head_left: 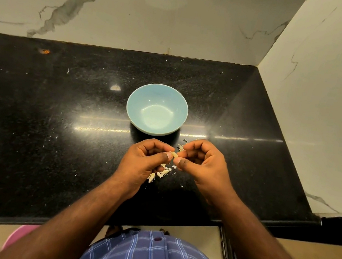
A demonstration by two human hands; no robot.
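Under marble walls, counter, perhaps garlic

Ahead: the path is blocked by the blue bowl, just beyond the left hand and the right hand
Left: broad open black counter is left beside the bowl
Right: a narrower strip is bounded by the side wall
Back: reach is stopped by the marble back wall
Below: peel scraps are scattered under the hands
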